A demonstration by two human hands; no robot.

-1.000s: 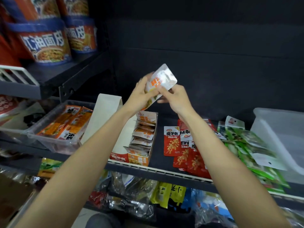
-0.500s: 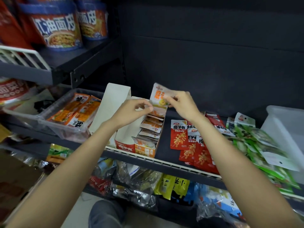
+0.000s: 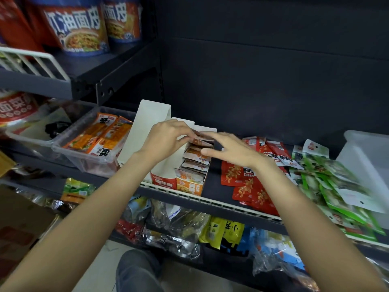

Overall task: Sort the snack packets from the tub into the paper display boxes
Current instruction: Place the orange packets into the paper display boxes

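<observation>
Shelf (image 3: pixel 216 182): a dark store shelf with a pale ribbed front edge carries the goods at chest height.
Tub (image 3: pixel 366 157): a clear plastic tub stands at the shelf's far right, its contents not visible.
Green packets (image 3: pixel 328 182): a loose heap spreads beside the tub.
Red packets (image 3: pixel 248 186): a pile lies between the green heap and the display box.
Display box (image 3: pixel 189 182): an orange-fronted paper box stands at the shelf's edge, its pale lid flap raised, a row of snack packets (image 3: pixel 195 153) stacked inside.
Left hand (image 3: pixel 168 138): fingers curled, pinching the rearmost packet at the back of the row.
Right hand (image 3: pixel 229 149): fingers straight and spread, holding nothing, hovering just over the box's right side.
</observation>
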